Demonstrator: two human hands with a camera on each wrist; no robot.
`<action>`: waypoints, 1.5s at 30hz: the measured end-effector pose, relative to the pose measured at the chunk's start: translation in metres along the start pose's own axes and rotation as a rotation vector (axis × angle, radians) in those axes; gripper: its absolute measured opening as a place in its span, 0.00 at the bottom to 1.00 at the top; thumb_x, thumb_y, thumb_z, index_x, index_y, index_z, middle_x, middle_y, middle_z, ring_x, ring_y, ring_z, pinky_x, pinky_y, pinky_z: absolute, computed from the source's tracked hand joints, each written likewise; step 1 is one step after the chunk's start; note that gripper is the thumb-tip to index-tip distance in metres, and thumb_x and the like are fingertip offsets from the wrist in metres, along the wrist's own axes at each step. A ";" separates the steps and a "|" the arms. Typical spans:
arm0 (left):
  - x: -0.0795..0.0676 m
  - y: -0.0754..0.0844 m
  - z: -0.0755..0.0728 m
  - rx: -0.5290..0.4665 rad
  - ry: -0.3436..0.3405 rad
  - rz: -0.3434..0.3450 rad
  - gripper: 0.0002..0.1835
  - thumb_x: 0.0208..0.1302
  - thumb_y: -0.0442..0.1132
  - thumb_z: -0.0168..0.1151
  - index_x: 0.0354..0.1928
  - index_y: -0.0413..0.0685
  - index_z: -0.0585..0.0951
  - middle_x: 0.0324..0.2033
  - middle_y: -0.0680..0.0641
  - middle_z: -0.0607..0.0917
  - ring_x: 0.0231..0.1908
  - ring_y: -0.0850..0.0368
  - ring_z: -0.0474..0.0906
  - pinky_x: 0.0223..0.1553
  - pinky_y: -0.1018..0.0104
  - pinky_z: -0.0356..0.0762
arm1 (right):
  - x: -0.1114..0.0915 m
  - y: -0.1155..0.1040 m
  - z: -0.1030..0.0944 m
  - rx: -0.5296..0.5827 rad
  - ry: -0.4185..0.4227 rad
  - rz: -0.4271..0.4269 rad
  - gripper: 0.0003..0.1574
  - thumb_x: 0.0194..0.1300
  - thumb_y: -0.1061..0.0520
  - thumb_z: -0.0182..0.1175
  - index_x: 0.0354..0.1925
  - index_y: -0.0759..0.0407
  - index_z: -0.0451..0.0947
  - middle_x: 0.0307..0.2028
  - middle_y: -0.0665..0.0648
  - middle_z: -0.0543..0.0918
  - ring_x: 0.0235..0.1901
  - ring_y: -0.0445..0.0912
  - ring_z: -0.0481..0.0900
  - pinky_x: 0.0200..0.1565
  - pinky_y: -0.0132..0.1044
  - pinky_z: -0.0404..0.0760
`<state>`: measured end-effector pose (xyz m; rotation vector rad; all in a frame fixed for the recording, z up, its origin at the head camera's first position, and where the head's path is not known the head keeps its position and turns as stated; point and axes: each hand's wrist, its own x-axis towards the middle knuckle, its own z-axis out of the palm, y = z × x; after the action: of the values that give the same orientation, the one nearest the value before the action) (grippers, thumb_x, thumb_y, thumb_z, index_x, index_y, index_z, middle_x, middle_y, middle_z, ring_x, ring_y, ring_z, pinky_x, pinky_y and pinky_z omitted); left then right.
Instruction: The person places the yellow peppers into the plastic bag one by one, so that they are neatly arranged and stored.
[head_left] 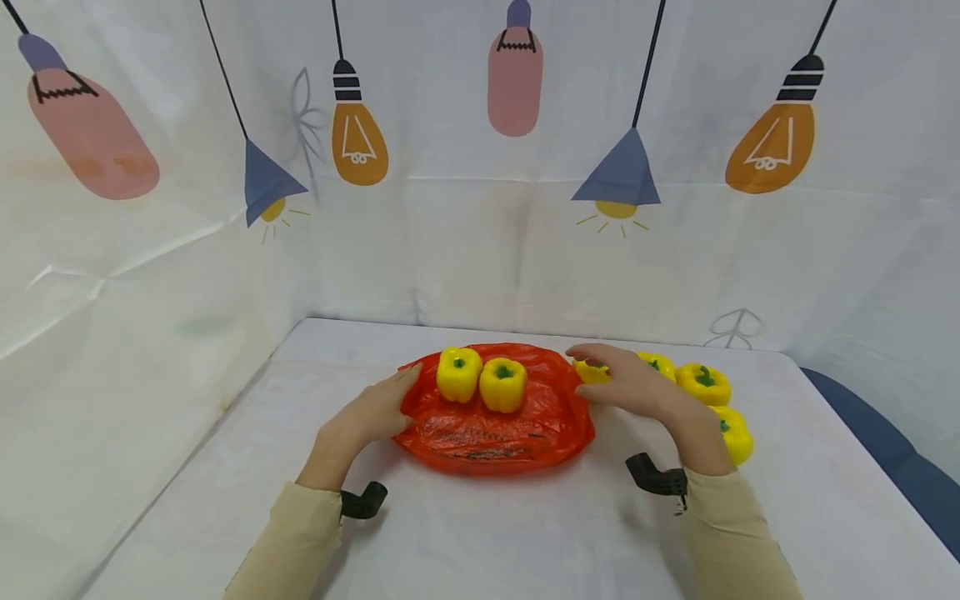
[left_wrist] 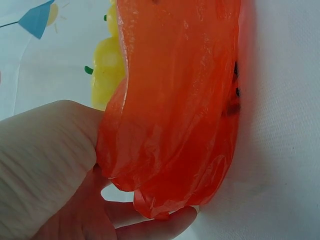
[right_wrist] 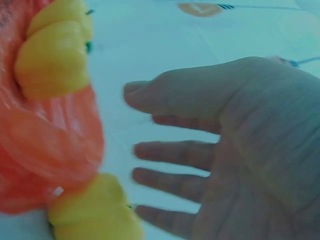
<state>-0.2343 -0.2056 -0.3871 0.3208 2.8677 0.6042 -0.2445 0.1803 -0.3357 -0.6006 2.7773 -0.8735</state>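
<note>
A red plastic bag (head_left: pixel 480 433) lies spread on the table, two yellow bell peppers (head_left: pixel 459 374) (head_left: pixel 503 385) sitting upright on it. At the bag's left side, my left hand (head_left: pixel 378 406) pinches its edge; in the left wrist view the thumb's tip is hidden by the red film (left_wrist: pixel 170 115) and the fingers (left_wrist: pixel 157 227) come round below. My right hand (head_left: pixel 637 383), fingers (right_wrist: pixel 172 182) straight and spread, hovers off the bag's right side holding nothing. It partly covers a yellow bell pepper (head_left: pixel 592 372) beside the bag.
Several more yellow bell peppers (head_left: pixel 703 383) stand on the white table (head_left: pixel 525 542) to the right, behind my right forearm. A dark blue chair (head_left: pixel 877 425) is at the table's right edge. Behind the table hangs a white sheet (head_left: pixel 465 250) printed with lamps.
</note>
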 end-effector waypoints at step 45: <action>-0.002 0.000 0.000 0.033 0.018 0.033 0.42 0.62 0.35 0.61 0.77 0.45 0.56 0.76 0.41 0.61 0.74 0.38 0.59 0.71 0.37 0.60 | -0.081 0.068 -0.074 -0.092 -0.203 0.310 0.46 0.57 0.51 0.69 0.70 0.61 0.65 0.62 0.75 0.72 0.56 0.66 0.74 0.51 0.65 0.78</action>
<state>-0.2319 -0.2059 -0.3868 0.3702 2.8976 0.5689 -0.2138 0.3036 -0.3117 -0.2435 2.6378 -0.5881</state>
